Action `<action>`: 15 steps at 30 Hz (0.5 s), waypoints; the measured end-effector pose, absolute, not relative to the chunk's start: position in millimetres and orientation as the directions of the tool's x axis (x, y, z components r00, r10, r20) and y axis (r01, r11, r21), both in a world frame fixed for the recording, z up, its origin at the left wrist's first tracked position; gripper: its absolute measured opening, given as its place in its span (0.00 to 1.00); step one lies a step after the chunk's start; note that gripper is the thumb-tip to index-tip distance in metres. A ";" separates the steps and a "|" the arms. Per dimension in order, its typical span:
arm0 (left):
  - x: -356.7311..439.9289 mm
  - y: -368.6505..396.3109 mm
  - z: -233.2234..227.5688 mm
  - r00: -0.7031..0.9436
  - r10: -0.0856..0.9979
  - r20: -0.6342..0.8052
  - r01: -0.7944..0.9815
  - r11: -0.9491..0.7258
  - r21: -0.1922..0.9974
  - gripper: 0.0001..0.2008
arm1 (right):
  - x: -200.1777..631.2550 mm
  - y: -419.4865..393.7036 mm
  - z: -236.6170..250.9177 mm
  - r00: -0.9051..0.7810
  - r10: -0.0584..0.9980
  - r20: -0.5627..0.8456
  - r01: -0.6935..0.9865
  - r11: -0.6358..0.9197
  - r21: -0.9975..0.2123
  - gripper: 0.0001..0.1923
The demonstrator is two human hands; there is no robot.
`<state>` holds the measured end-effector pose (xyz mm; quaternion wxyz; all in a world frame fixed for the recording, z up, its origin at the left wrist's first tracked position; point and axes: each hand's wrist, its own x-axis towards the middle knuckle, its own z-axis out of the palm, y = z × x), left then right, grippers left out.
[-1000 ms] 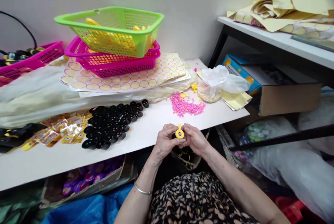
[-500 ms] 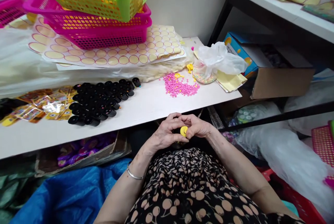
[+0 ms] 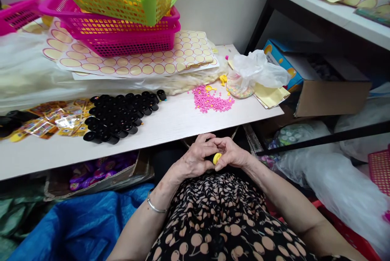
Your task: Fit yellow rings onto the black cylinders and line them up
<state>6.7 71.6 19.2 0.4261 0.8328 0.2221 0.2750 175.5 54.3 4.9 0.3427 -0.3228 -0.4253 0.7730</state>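
Both hands, left hand (image 3: pixel 195 159) & right hand (image 3: pixel 231 153), pinch small yellow disc (image 3: pixel 217 158) below table edge (image 3: pixel 170 137), over lap. Vs 0.5 s ago: disc tilted more edge-on, hands slightly lower.

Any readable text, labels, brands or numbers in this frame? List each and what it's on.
None legible.
Blue printed box: graphics only, print too blurred to read.
Foil packets on the table: print too small.
Sticker sheets: blank circles, no words.
Yellow disc between both hands: no marking visible.
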 end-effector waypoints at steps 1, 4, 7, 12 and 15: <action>7.7 70.7 20.7 0.756 0.596 0.271 0.141 -0.552 0.822 0.13 | 175.3 51.9 3.7 -0.539 0.819 -0.197 -0.269 -0.389 -0.881 0.29; 10.4 69.9 21.9 0.756 0.608 0.244 0.167 -0.539 0.826 0.09 | 175.0 46.0 0.4 -0.493 0.849 -0.193 -0.298 -0.373 -0.879 0.27; 11.4 70.9 19.4 0.741 0.634 0.222 0.145 -0.473 0.869 0.09 | 175.5 43.7 -0.1 -0.477 0.858 -0.189 -0.326 -0.373 -0.869 0.27; 8.9 69.1 14.0 0.683 0.706 0.189 0.071 -0.321 0.944 0.16 | 176.2 44.3 5.7 -0.508 0.841 -0.186 -0.347 -0.398 -0.849 0.29; 8.7 66.1 11.2 0.627 0.762 0.158 0.075 -0.261 0.962 0.18 | 174.0 44.1 8.7 -0.499 0.848 -0.180 -0.380 -0.401 -0.834 0.26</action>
